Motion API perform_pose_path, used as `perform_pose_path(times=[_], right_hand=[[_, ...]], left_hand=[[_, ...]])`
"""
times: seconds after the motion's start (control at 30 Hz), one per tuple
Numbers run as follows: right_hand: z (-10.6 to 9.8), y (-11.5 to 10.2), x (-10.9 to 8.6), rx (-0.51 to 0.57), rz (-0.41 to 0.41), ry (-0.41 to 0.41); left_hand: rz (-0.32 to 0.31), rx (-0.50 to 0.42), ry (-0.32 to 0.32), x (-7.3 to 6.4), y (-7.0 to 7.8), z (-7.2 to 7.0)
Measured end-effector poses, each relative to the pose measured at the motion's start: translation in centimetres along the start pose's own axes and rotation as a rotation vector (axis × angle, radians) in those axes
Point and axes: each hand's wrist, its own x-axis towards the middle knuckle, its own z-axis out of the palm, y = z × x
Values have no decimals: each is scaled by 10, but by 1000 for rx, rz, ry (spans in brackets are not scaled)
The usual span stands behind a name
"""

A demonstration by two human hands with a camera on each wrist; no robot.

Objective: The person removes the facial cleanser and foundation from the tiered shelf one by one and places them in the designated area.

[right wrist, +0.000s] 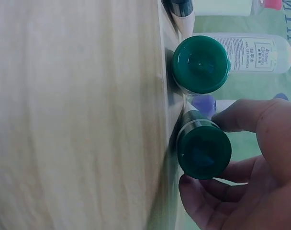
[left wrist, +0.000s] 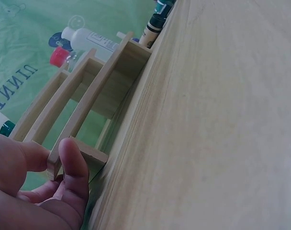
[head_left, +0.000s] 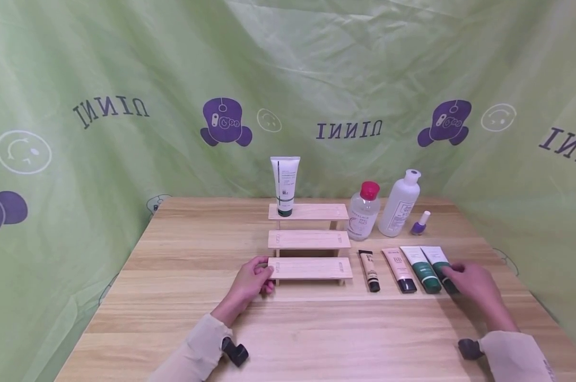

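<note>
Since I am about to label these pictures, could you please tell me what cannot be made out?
Head view: part of the rightmost tube, behind the right hand.
Head view: fine print on the white bottle, too small.
Left wrist: part of the upright tube, beyond the left edge.

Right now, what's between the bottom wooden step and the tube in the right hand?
In the head view, there's a slim beige tube, a pink BB tube and another green-capped tube.

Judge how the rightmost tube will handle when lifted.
The rightmost tube likely flexes toward its flat end, while the round green cap should stay stiff. That smooth cap may slip in the fingers, and its roundness could cause rocking if pushed.
</note>
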Motion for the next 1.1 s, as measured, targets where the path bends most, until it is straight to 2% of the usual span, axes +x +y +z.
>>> perform_pose_path(times=[0.2,0.43,0.67,0.93,1.1], right_hand=[[-1,-4,-2,-23,10,58],[3,-15,-7,22,-70,167],[3,-31,-5,87,-105,252],[0,-54,-8,142,-229,336],[-1,-70,-7,175,-288,345]], left_hand=[[5,1,3,0,2,-1],[17,11,3,-1,2,-1],[31,11,-2,0,-2,1],[40,17,3,-1,-1,0],[44,32,1,-1,-2,0]])
